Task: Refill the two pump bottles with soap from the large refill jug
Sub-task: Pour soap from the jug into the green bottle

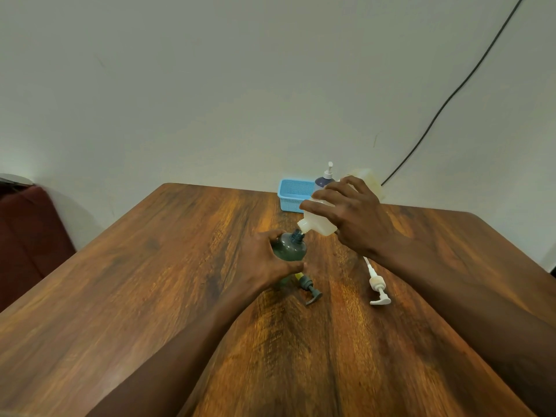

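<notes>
My left hand (264, 261) grips a dark green pump bottle (290, 248) that stands upright on the wooden table (150, 281) with its neck open. My right hand (352, 216) holds a translucent white refill jug (319, 224) tilted down to the left, its spout right at the green bottle's neck. The dark green pump head (311, 291) lies on the table just in front of that bottle. A white pump head with its long tube (377, 288) lies to the right, partly under my right forearm. Behind the jug stands a blue pump bottle with a white pump (325, 179).
A light blue plastic basket (293, 195) sits at the table's far edge beside the blue bottle. A black cable (451, 97) runs down the wall at the right. A dark red seat (30, 230) stands left of the table.
</notes>
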{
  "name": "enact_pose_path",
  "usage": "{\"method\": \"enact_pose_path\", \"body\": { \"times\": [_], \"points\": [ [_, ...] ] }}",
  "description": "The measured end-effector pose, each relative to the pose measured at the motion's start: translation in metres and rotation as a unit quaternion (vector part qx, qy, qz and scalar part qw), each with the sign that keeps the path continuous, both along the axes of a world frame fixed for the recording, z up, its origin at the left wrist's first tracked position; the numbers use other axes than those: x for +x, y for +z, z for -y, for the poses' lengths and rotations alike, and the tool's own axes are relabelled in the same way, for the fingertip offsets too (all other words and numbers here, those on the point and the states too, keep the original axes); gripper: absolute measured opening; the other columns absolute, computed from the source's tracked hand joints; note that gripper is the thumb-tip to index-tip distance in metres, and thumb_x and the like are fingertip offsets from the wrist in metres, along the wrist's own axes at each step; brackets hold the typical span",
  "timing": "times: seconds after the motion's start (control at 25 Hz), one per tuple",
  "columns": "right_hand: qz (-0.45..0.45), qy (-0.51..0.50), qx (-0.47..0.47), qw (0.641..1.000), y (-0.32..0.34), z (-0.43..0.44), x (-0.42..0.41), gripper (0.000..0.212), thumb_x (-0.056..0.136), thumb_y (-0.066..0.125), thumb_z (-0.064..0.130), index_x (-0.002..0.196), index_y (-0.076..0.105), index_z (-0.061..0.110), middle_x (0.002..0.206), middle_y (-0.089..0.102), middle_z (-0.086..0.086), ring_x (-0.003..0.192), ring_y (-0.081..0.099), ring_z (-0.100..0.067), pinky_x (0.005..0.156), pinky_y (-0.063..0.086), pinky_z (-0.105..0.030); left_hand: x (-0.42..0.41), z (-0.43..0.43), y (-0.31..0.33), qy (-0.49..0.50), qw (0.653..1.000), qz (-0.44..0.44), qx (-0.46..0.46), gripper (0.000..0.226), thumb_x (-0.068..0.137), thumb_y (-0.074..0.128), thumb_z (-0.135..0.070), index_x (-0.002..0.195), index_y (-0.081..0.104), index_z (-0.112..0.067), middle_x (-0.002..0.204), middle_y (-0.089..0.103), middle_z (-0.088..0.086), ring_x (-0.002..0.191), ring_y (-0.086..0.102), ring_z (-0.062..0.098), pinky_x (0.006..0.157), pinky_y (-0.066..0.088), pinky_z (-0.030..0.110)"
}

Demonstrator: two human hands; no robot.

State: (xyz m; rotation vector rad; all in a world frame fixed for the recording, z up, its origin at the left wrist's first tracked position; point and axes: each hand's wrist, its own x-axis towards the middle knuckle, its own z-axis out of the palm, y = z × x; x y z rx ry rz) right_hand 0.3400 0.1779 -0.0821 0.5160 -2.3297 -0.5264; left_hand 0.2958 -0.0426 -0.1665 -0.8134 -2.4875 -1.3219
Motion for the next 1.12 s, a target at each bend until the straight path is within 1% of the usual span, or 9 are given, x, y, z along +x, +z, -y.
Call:
{"method": "enact_pose_path", "body": {
  "times": [0.16, 0.36, 0.44, 0.56, 0.68, 0.8, 0.92, 1.0, 1.12],
  "points": [
    [-0.004, 0.009, 0.008, 1.000, 0.002, 0.005, 0.000, 0.075, 0.071, 0.086, 0.004, 0.136, 0.059, 0.027, 0.131, 0.068, -0.012, 0.122, 0.061, -0.037, 0.107, 0.042, -0.051, -0.001, 0.000, -0.001, 0.003, 1.000, -0.001, -0.003, 0.078, 0.060, 0.088, -0.056, 0.128, 0.067, -0.025, 0.113, 0.072, -0.007, 0.097, 0.066, 0.007, 0.083, 0.060, 0.030],
    [-0.002, 0.003, 0.018, 1.000, 0.003, 0.009, 0.000, 0.078, 0.069, 0.086, 0.003, 0.138, 0.060, 0.027, 0.132, 0.068, -0.013, 0.122, 0.060, -0.037, 0.106, 0.042, -0.052, -0.001, 0.001, -0.004, -0.001, 1.000, 0.003, 0.003, 0.076, 0.060, 0.088, -0.059, 0.126, 0.068, -0.026, 0.111, 0.072, -0.009, 0.096, 0.066, 0.005, 0.083, 0.060, 0.030],
    [0.017, -0.020, -0.007, 1.000, -0.001, 0.007, 0.001, 0.080, 0.066, 0.089, 0.012, 0.138, 0.058, 0.029, 0.131, 0.068, -0.009, 0.122, 0.060, -0.035, 0.106, 0.041, -0.051, 0.000, 0.002, -0.005, 0.002, 1.000, 0.005, 0.006, 0.074, 0.060, 0.088, -0.059, 0.124, 0.069, -0.027, 0.109, 0.072, -0.011, 0.095, 0.065, 0.002, 0.081, 0.058, 0.025],
    [0.052, -0.052, -0.107, 0.992, -0.017, 0.002, 0.005, 0.074, 0.067, 0.085, 0.043, 0.135, 0.058, 0.033, 0.123, 0.071, 0.001, 0.114, 0.060, -0.027, 0.095, 0.041, -0.044, 0.002, 0.005, -0.006, 0.002, 1.000, 0.009, 0.015, 0.070, 0.060, 0.089, -0.058, 0.120, 0.071, -0.029, 0.106, 0.073, -0.014, 0.092, 0.065, -0.004, 0.080, 0.058, 0.021],
    [0.109, -0.084, -0.227, 0.964, -0.035, -0.002, 0.010, 0.077, 0.065, 0.077, 0.065, 0.133, 0.054, 0.038, 0.126, 0.067, 0.006, 0.111, 0.056, -0.021, 0.090, 0.043, -0.038, 0.004, 0.008, -0.006, 0.017, 0.999, 0.033, 0.039, 0.073, 0.061, 0.092, -0.052, 0.125, 0.068, -0.025, 0.110, 0.072, -0.014, 0.089, 0.061, -0.011, 0.076, 0.053, 0.008],
    [0.155, -0.096, -0.356, 0.916, -0.047, -0.005, 0.010, 0.086, 0.063, 0.088, 0.060, 0.136, 0.054, 0.031, 0.132, 0.061, 0.002, 0.114, 0.056, -0.020, 0.089, 0.048, -0.036, 0.002, 0.012, -0.007, 0.023, 0.997, 0.053, 0.060, 0.074, 0.064, 0.094, -0.042, 0.129, 0.064, -0.023, 0.107, 0.065, -0.016, 0.083, 0.054, -0.017, 0.069, 0.044, -0.002],
    [0.156, -0.108, -0.448, 0.874, -0.056, -0.014, 0.002, 0.093, 0.060, 0.091, 0.061, 0.137, 0.052, 0.027, 0.130, 0.061, 0.002, 0.110, 0.059, -0.018, 0.087, 0.054, -0.037, 0.001, 0.015, -0.007, 0.016, 0.995, 0.062, 0.074, 0.075, 0.063, 0.094, -0.043, 0.129, 0.064, -0.023, 0.102, 0.061, -0.021, 0.085, 0.054, -0.019, 0.071, 0.044, -0.002],
    [0.159, -0.118, -0.485, 0.852, -0.061, -0.020, -0.003, 0.097, 0.059, 0.090, 0.063, 0.140, 0.050, 0.025, 0.131, 0.061, 0.001, 0.105, 0.059, -0.016, 0.086, 0.055, -0.036, 0.000, 0.016, -0.007, 0.015, 0.995, 0.064, 0.076, 0.071, 0.062, 0.094, -0.044, 0.125, 0.063, -0.030, 0.101, 0.062, -0.023, 0.086, 0.055, -0.019, 0.071, 0.045, -0.001],
    [0.169, -0.128, -0.522, 0.826, -0.066, -0.027, -0.006, 0.100, 0.062, 0.088, 0.063, 0.144, 0.045, 0.025, 0.137, 0.060, -0.001, 0.110, 0.061, -0.018, 0.090, 0.057, -0.037, 0.000, 0.015, -0.009, 0.012, 0.995, 0.069, 0.072, 0.070, 0.063, 0.093, -0.047, 0.124, 0.065, -0.028, 0.108, 0.068, -0.018, 0.091, 0.057, -0.017, 0.073, 0.045, 0.000]
  ]
}}
